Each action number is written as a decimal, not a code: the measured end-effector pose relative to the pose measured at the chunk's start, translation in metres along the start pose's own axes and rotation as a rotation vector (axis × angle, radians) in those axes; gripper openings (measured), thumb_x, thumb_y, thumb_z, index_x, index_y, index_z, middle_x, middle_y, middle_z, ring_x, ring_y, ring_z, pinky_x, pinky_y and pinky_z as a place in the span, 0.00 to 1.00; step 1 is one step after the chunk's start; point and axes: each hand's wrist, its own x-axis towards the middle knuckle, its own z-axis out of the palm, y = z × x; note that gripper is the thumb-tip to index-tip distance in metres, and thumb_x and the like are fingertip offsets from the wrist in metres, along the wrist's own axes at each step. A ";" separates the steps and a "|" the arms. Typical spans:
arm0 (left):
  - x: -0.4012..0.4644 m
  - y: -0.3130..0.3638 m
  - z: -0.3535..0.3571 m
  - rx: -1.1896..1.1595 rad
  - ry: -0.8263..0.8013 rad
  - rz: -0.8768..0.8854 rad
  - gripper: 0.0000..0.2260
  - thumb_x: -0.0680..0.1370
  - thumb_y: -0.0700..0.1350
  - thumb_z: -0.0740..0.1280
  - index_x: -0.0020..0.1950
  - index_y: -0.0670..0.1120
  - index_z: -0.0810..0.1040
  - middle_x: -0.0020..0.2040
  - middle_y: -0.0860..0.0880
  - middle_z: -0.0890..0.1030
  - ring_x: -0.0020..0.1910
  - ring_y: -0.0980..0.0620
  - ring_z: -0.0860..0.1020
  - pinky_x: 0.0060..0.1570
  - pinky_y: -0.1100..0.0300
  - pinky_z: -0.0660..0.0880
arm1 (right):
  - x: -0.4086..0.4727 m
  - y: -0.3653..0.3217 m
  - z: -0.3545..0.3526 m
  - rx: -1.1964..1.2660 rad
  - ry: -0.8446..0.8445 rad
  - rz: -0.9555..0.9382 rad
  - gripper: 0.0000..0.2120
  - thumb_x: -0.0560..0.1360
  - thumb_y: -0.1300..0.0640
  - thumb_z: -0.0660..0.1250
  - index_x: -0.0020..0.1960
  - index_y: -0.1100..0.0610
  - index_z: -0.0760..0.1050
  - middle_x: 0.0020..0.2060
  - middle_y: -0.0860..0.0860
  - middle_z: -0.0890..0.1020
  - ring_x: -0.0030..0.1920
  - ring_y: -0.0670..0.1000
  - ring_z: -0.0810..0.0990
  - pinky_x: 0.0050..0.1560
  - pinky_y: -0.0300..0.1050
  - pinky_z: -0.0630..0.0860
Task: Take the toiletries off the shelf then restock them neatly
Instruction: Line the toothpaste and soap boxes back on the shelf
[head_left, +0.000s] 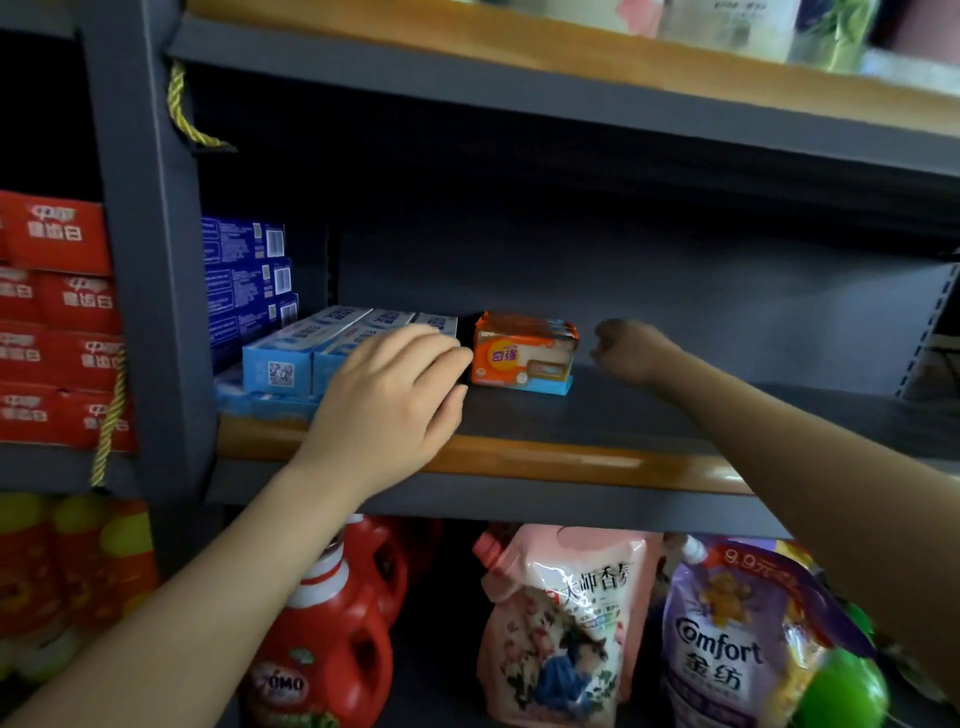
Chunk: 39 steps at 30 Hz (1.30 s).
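Left hand (387, 400) with fingers straight and slightly spread, laid over the right end of the light-blue toothpaste boxes (291, 358) at the left of the grey shelf (649, 415). Just right of them, an orange soap pack (522, 353) standing upright, apart from both hands. Right hand (631, 351) farther right, fingers curled in, gripping nothing visible. Dark-blue toothpaste boxes (244, 275) stacked at far left. Below, a red OMO detergent bottle (332, 634) and a purple Comfort pouch (737, 639).

My shelf (597, 415) (dark grey, with a wooden front edge) carries light blue toothpaste boxes (291, 358) and an orange soap pack (523, 349).
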 end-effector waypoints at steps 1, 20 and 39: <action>-0.001 0.005 -0.002 0.000 0.063 0.036 0.13 0.77 0.42 0.58 0.53 0.40 0.80 0.49 0.43 0.81 0.52 0.45 0.76 0.51 0.50 0.74 | -0.013 0.002 -0.008 -0.012 0.123 -0.097 0.16 0.78 0.59 0.59 0.64 0.61 0.72 0.59 0.59 0.78 0.58 0.58 0.76 0.55 0.46 0.71; -0.183 0.161 0.057 -0.504 -0.746 0.071 0.20 0.73 0.54 0.55 0.55 0.47 0.79 0.46 0.50 0.81 0.38 0.49 0.81 0.29 0.59 0.76 | -0.311 0.114 0.148 -0.089 -0.673 -0.465 0.24 0.75 0.43 0.64 0.66 0.54 0.69 0.61 0.51 0.73 0.60 0.52 0.73 0.60 0.45 0.69; -0.205 0.218 0.102 -0.861 -1.281 -0.453 0.25 0.66 0.62 0.72 0.57 0.50 0.77 0.53 0.52 0.74 0.56 0.54 0.71 0.57 0.55 0.70 | -0.312 0.125 0.114 0.257 -0.403 -0.193 0.27 0.68 0.49 0.74 0.62 0.56 0.71 0.50 0.47 0.75 0.48 0.45 0.73 0.43 0.33 0.68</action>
